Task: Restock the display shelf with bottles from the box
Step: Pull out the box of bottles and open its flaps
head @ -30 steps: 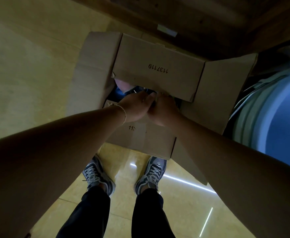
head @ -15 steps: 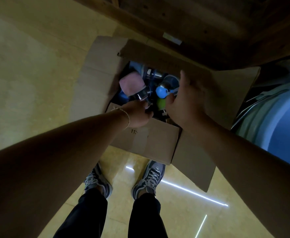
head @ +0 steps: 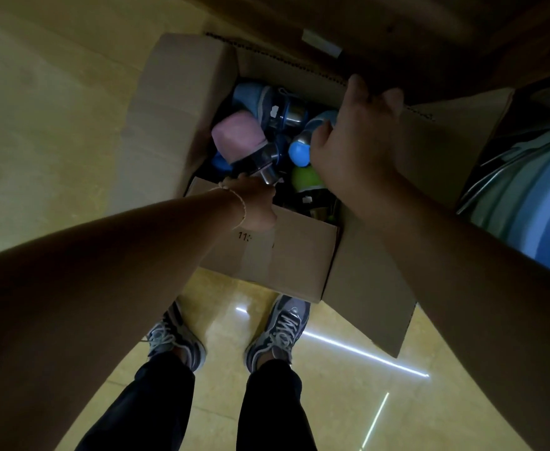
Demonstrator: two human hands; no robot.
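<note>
Gripping hand: the left hand (head: 255, 203) sits on the top edge of the near flap (head: 283, 255). Its fingers curl over that edge into the box and out of sight. A thin bracelet (head: 239, 203) is on the wrist.
Right hand: the right hand (head: 355, 138) reaches across the opening. Its fingers (head: 360, 87) are stretched out and press against the top of the far wall (head: 283, 65), holding nothing. The thumb is just beside the blue cap.
Box: the cardboard box (head: 176, 102) stands on the floor (head: 39, 125) with its left, right and near flaps spread outward, just beyond the shoes (head: 280, 327).
Bottles: all are inside the box, lying jumbled.
- The pink bottle (head: 238, 135) is on the left, its dark metal cap end pointing toward the left hand.
- The blue bottle (head: 257, 96) lies beyond the pink one.
- The blue cap (head: 299, 153) is in the middle.
- The green bottle (head: 306, 179) is just near of the cap, partly under the right wrist.
Shelf: the dark wooden shelf (head: 397, 34) runs along the far side, right against the box. What it holds cannot be told.
Right edge: a rounded blue and white object (head: 527, 216) is too cropped to identify.
</note>
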